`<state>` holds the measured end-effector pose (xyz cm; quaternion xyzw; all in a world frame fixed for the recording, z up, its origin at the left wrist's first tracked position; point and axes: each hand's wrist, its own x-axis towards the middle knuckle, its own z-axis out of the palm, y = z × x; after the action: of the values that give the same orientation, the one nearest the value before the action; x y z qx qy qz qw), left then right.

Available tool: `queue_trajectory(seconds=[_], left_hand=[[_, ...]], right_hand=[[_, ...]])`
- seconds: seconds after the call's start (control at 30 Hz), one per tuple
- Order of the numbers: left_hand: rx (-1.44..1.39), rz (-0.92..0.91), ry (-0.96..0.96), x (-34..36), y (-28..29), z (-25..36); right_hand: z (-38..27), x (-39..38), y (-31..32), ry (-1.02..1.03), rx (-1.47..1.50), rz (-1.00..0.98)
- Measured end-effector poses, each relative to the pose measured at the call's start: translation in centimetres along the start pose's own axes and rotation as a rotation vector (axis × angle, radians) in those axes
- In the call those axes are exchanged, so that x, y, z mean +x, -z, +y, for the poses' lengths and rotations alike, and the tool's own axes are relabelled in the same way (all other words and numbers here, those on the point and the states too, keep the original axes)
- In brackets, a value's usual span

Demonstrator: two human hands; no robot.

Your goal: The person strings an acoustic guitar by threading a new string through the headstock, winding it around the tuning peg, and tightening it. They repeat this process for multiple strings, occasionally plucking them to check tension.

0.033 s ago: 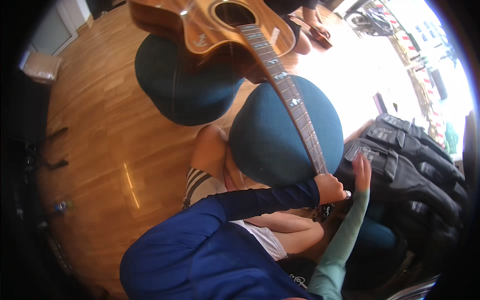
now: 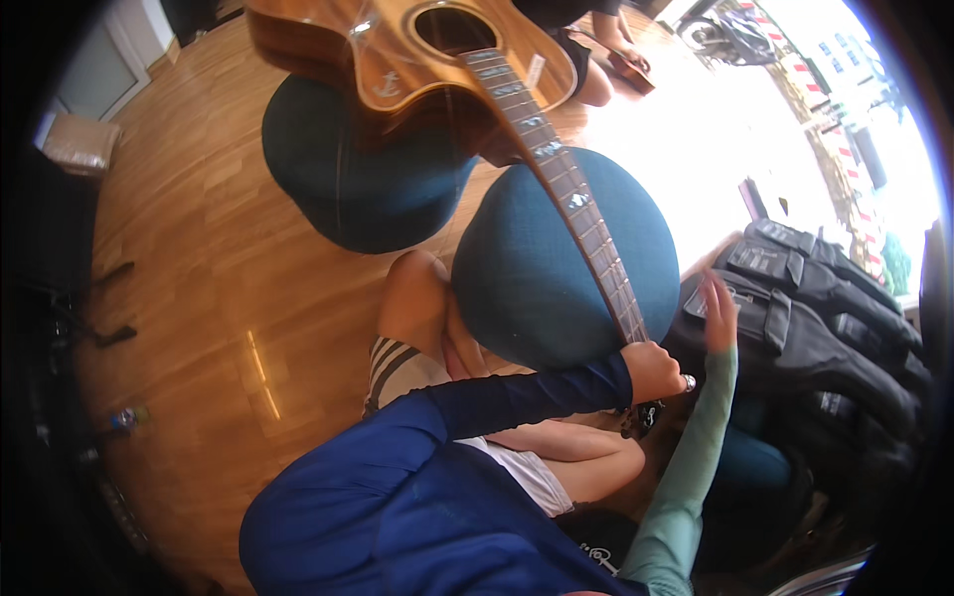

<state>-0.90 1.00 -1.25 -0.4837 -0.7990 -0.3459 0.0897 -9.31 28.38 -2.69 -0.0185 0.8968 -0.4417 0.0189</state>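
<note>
My left hand (image 2: 651, 370), at the end of a navy sleeve, is closed round the acoustic guitar's neck (image 2: 606, 263) near its dark headstock (image 2: 648, 415). The glossy wooden body (image 2: 318, 45), with an anchor emblem, lies at the top over two round teal stools (image 2: 353, 189) (image 2: 512, 268). At the end of a pale green sleeve, my right hand (image 2: 717, 310) has its fingers stretched and slightly blurred, right of the neck and over a black padded bag (image 2: 785, 328); whether it touches the bag I cannot tell.
Crossed legs (image 2: 417, 288) fill the lower middle. Another person's hand (image 2: 624, 50) holds a small wooden instrument at the top. More black bags (image 2: 795, 258) are piled at right, beside a bright window. A brown package (image 2: 84, 139) and dark equipment line the left edge.
My right hand has moved upward a little. The guitar, held in my left hand, has shifted very slightly up and left in the view.
</note>
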Motion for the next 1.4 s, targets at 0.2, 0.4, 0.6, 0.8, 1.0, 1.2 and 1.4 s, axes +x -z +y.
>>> queue_trajectory(seconds=[0.2,0.4,0.6,0.8,1.0,1.2,1.4], left_hand=[[0.029,0.046,-0.038,0.8,-1.5,0.7],[0.141,-0.036,0.055,-1.3,-1.1,0.6],[0.048,-0.055,0.074,-2.4,-0.1,3.1],[0.031,-0.017,0.002,-3.9,0.0,3.5],[0.105,0.008,-0.074,-4.6,-0.4,3.3],[0.088,0.069,-0.156,-4.9,-1.6,3.5],[0.078,0.056,-0.169,-4.6,-1.6,3.6]], right_hand=[[-7.0,16.3,-9.3,0.2,-0.446,-0.1],[-6.5,16.9,-11.6,0.103,-0.278,-0.237],[-0.9,15.7,-8.8,0.072,-0.328,-0.096],[0.4,10.7,-8.4,0.12,-0.454,0.124],[-7.3,5.5,-8.7,0.444,-0.143,0.144],[-23.7,0.8,-18.0,0.365,-0.078,-0.276],[-25.7,3.4,-21.7,0.33,-0.205,-0.129]])
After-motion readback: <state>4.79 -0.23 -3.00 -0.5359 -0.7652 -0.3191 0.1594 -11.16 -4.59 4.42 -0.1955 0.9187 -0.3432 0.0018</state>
